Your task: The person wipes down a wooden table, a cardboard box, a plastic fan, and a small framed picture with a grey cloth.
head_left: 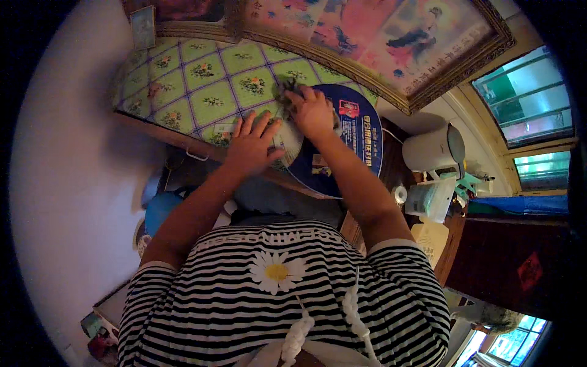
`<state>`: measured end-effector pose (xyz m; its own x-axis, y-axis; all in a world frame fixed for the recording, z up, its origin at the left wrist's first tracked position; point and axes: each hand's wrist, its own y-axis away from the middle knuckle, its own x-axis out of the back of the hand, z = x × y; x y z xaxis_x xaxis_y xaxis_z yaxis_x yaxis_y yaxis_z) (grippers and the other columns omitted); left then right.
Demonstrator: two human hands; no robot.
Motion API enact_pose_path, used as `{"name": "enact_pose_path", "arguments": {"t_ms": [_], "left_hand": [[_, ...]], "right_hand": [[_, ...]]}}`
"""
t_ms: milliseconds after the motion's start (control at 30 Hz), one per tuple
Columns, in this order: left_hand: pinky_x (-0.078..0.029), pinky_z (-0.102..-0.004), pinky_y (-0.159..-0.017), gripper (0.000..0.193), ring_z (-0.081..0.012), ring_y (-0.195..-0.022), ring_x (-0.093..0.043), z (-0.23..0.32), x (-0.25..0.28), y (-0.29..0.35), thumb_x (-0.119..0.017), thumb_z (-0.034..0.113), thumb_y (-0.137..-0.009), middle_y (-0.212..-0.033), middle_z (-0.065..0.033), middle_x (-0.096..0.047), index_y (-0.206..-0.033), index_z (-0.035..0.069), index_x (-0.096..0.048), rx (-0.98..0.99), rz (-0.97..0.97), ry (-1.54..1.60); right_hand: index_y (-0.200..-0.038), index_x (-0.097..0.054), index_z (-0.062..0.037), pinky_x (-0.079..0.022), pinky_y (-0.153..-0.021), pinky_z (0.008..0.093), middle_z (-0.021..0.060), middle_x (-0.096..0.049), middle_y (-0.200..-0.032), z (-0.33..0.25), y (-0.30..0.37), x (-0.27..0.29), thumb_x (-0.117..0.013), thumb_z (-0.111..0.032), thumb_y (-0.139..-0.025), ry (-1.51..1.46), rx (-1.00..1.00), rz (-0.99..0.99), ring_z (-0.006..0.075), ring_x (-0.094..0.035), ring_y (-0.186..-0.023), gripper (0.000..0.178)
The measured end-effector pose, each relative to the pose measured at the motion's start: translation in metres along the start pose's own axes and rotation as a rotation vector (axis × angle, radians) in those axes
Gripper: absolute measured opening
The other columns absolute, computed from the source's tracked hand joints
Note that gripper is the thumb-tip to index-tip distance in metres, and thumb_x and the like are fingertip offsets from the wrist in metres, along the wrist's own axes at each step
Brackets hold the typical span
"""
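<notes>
My right hand (313, 115) presses a crumpled grey cloth (286, 95) onto the green flowered table cover (211, 70). Its fingers are closed over the cloth and hide part of it. To the left, my left hand (252, 145) lies flat near the front edge of the table, fingers spread, holding nothing. A dark blue round printed board (362, 144) lies on the right part of the table, partly under my right hand and forearm.
A large gilt-framed picture (422, 46) stands along the back, with a small framed photo (143, 29) at the far left. Right of the table are a white enamel pot (428, 150), a clear plastic box (431, 199) and a white roll (398, 194). A drawer handle (197, 155) juts from the front.
</notes>
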<state>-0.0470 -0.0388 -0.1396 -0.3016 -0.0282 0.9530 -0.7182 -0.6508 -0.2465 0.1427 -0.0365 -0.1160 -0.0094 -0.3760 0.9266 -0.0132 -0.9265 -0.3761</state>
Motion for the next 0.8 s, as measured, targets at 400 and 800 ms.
{"name": "enact_pose_path", "arguments": {"t_ms": [400, 800], "left_hand": [[-0.017, -0.0500, -0.102, 0.065, -0.0323, -0.125, -0.027, 0.005, 0.003, -0.002, -0.054, 0.049, -0.075, -0.135, -0.0081, -0.034, -0.130, 0.019, -0.036, 0.032, 0.013, 0.000], [-0.014, -0.0498, -0.103, 0.065, -0.0323, -0.126, -0.023, 0.001, 0.001, -0.006, -0.053, 0.049, -0.077, -0.137, -0.0077, -0.030, -0.131, 0.018, -0.034, 0.010, -0.040, -0.065]], "right_hand": [[-0.116, -0.051, -0.0287, -0.042, -0.082, 0.0486, 0.0087, -0.046, -0.119, 0.117, 0.013, 0.007, -0.059, -0.028, -0.075, 0.057, -0.437, -0.074, 0.0346, -0.046, -0.105, 0.042], [-0.113, -0.054, -0.0188, -0.046, -0.080, 0.0409, 0.0140, -0.049, -0.113, 0.118, 0.140, 0.050, -0.061, -0.022, -0.077, -0.203, -0.459, 0.036, 0.0350, -0.052, -0.096, 0.038]]}}
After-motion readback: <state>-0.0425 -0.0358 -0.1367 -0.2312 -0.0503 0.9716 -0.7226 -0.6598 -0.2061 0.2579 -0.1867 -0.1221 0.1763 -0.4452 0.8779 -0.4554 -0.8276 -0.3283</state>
